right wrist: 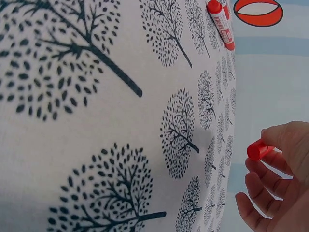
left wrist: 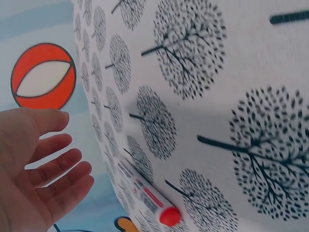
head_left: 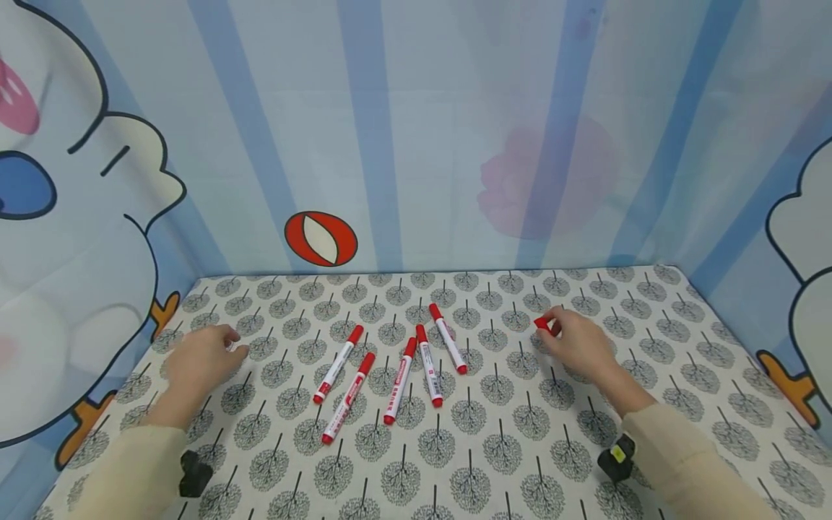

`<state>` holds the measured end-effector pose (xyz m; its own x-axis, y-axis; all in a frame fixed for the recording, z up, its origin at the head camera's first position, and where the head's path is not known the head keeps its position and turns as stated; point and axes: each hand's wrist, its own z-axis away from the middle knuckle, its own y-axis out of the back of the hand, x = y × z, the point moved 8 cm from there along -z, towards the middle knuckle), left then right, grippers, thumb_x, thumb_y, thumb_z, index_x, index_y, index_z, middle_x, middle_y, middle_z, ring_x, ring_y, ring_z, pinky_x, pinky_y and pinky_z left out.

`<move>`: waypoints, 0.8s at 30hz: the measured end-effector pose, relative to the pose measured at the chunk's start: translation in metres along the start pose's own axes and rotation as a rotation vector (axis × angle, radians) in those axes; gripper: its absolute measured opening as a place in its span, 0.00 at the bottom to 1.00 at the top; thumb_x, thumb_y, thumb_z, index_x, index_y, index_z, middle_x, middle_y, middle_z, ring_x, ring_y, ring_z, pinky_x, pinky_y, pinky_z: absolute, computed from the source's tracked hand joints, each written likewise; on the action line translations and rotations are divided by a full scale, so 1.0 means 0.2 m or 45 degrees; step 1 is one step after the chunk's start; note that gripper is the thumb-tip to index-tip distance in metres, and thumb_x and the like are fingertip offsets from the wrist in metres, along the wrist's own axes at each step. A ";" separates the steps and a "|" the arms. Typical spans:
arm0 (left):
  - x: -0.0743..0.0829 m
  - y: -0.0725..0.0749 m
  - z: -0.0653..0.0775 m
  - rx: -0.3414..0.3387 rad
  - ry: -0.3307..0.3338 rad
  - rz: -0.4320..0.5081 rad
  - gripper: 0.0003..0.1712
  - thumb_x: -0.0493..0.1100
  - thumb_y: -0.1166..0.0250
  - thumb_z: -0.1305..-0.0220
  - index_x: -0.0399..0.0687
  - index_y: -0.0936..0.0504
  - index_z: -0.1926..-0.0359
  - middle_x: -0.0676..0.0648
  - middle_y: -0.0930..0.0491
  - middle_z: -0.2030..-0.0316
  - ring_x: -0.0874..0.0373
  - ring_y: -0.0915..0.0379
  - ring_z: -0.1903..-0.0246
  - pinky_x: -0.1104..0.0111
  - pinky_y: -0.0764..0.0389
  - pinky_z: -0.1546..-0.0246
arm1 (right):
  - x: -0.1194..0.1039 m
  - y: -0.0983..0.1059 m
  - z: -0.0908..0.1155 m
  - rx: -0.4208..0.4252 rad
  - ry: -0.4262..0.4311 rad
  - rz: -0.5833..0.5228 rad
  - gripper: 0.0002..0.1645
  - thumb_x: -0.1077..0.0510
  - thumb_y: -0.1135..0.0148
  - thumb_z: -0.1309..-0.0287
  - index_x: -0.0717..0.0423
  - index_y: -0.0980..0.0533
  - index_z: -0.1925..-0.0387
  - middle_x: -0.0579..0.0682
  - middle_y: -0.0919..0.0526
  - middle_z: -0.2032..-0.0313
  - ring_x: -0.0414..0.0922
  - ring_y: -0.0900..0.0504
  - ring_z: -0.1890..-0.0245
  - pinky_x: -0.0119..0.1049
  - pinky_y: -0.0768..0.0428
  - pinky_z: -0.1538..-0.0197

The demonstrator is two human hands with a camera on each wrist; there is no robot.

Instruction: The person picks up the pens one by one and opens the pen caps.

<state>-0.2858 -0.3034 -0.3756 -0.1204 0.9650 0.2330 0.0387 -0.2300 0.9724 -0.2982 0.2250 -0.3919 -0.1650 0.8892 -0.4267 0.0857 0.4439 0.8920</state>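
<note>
My right hand (head_left: 578,343) pinches a short red cylinder (right wrist: 258,150) that looks like a marker cap. Its round end faces out between thumb and forefinger, and the fingers hide its far side. To the left of that hand, several white whiteboard markers with red ends lie spread across the cloth, the closest being one marker (head_left: 448,339) at a slant. My left hand (head_left: 203,357) is held at the left side with fingers loosely bent and nothing in them. Nearest to it is the leftmost marker (head_left: 336,367); another marker (left wrist: 149,195) shows beyond its fingers in the left wrist view.
A white cloth (head_left: 468,448) printed with grey trees covers the table. Behind it hangs a light blue striped curtain (head_left: 429,144) with cartoon figures and a red-and-white oval (head_left: 321,239). Black wrist devices show at both sleeves.
</note>
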 end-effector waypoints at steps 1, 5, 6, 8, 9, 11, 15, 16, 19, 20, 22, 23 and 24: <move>0.02 0.00 0.00 0.006 -0.017 -0.002 0.22 0.49 0.40 0.42 0.40 0.23 0.51 0.34 0.24 0.54 0.47 0.25 0.70 0.65 0.30 0.86 | 0.01 0.00 0.00 -0.005 -0.013 0.001 0.18 0.55 0.43 0.43 0.62 0.27 0.54 0.54 0.21 0.69 0.41 0.31 0.84 0.33 0.34 0.83; 0.09 -0.01 0.00 0.011 -0.097 -0.003 0.22 0.49 0.39 0.43 0.40 0.22 0.52 0.34 0.23 0.54 0.47 0.24 0.70 0.65 0.29 0.84 | 0.04 -0.01 -0.01 -0.034 -0.060 -0.010 0.18 0.55 0.44 0.43 0.62 0.28 0.55 0.53 0.21 0.71 0.41 0.30 0.84 0.33 0.33 0.83; 0.10 -0.01 0.01 0.009 -0.111 0.000 0.21 0.49 0.39 0.43 0.40 0.22 0.52 0.34 0.23 0.54 0.47 0.24 0.70 0.64 0.28 0.84 | 0.05 -0.01 -0.01 -0.043 -0.074 -0.009 0.17 0.55 0.44 0.43 0.62 0.28 0.56 0.53 0.21 0.71 0.41 0.30 0.83 0.33 0.32 0.82; 0.15 -0.01 0.01 0.016 -0.144 0.007 0.21 0.49 0.38 0.43 0.40 0.22 0.53 0.34 0.23 0.54 0.45 0.23 0.67 0.62 0.26 0.81 | 0.07 -0.01 -0.01 -0.062 -0.100 -0.005 0.17 0.54 0.44 0.43 0.63 0.29 0.57 0.53 0.21 0.72 0.41 0.29 0.82 0.34 0.32 0.82; 0.17 -0.01 0.02 0.026 -0.171 0.008 0.20 0.48 0.38 0.44 0.40 0.21 0.54 0.35 0.22 0.55 0.45 0.23 0.67 0.61 0.25 0.79 | 0.08 -0.02 -0.01 -0.072 -0.115 0.003 0.18 0.53 0.44 0.43 0.63 0.29 0.57 0.53 0.21 0.71 0.42 0.28 0.82 0.34 0.31 0.81; 0.22 -0.01 0.03 0.045 -0.221 0.012 0.19 0.47 0.37 0.44 0.39 0.20 0.55 0.35 0.21 0.56 0.45 0.23 0.67 0.60 0.24 0.77 | 0.10 -0.02 -0.02 -0.088 -0.145 0.018 0.19 0.52 0.44 0.43 0.63 0.29 0.57 0.54 0.21 0.70 0.42 0.28 0.81 0.34 0.31 0.81; 0.30 -0.01 0.04 0.084 -0.306 -0.005 0.17 0.46 0.36 0.45 0.40 0.19 0.57 0.37 0.20 0.59 0.48 0.23 0.71 0.61 0.25 0.79 | 0.14 -0.03 -0.01 -0.111 -0.190 0.042 0.21 0.50 0.44 0.42 0.63 0.29 0.56 0.56 0.21 0.69 0.43 0.28 0.81 0.34 0.31 0.81; 0.32 -0.01 0.05 0.091 -0.318 -0.009 0.17 0.46 0.36 0.45 0.41 0.19 0.57 0.38 0.20 0.59 0.49 0.23 0.71 0.62 0.25 0.80 | 0.15 -0.03 -0.01 -0.115 -0.196 0.044 0.21 0.50 0.44 0.42 0.63 0.30 0.56 0.56 0.21 0.69 0.43 0.28 0.81 0.34 0.31 0.81; 0.36 -0.02 0.06 0.110 -0.344 -0.018 0.17 0.47 0.35 0.46 0.43 0.19 0.58 0.39 0.20 0.60 0.51 0.24 0.73 0.65 0.28 0.83 | 0.17 -0.03 0.00 -0.135 -0.207 0.045 0.22 0.50 0.45 0.42 0.64 0.30 0.55 0.56 0.21 0.69 0.43 0.28 0.81 0.34 0.31 0.80; 0.37 -0.02 0.06 0.112 -0.350 -0.013 0.16 0.47 0.35 0.46 0.43 0.18 0.58 0.39 0.20 0.60 0.52 0.24 0.73 0.66 0.28 0.84 | 0.18 -0.03 0.00 -0.141 -0.211 0.052 0.22 0.49 0.45 0.42 0.64 0.30 0.55 0.56 0.21 0.69 0.43 0.28 0.81 0.34 0.30 0.80; 0.39 -0.02 0.07 0.113 -0.365 0.002 0.16 0.47 0.34 0.47 0.44 0.18 0.58 0.40 0.20 0.61 0.52 0.25 0.73 0.67 0.29 0.84 | 0.19 -0.03 0.01 -0.154 -0.217 0.057 0.22 0.49 0.45 0.42 0.64 0.30 0.55 0.57 0.20 0.68 0.43 0.27 0.80 0.34 0.30 0.80; 0.41 -0.02 0.07 0.117 -0.376 0.009 0.17 0.47 0.34 0.47 0.44 0.18 0.58 0.40 0.20 0.61 0.52 0.25 0.72 0.66 0.28 0.83 | 0.20 -0.03 0.01 -0.161 -0.220 0.062 0.23 0.49 0.46 0.42 0.65 0.30 0.55 0.58 0.20 0.67 0.43 0.27 0.80 0.34 0.30 0.80; 0.42 -0.02 0.08 0.116 -0.383 0.019 0.17 0.47 0.34 0.47 0.44 0.18 0.58 0.40 0.20 0.61 0.52 0.25 0.72 0.66 0.28 0.83 | 0.20 -0.03 0.01 -0.166 -0.221 0.072 0.23 0.49 0.46 0.41 0.65 0.30 0.55 0.58 0.20 0.67 0.43 0.27 0.80 0.34 0.30 0.80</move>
<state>-0.2800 -0.2199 -0.3594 0.1791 0.9588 0.2206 0.1286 -0.2452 0.9609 -0.3037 0.2584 -0.4140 0.0093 0.9231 -0.3845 -0.0397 0.3846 0.9222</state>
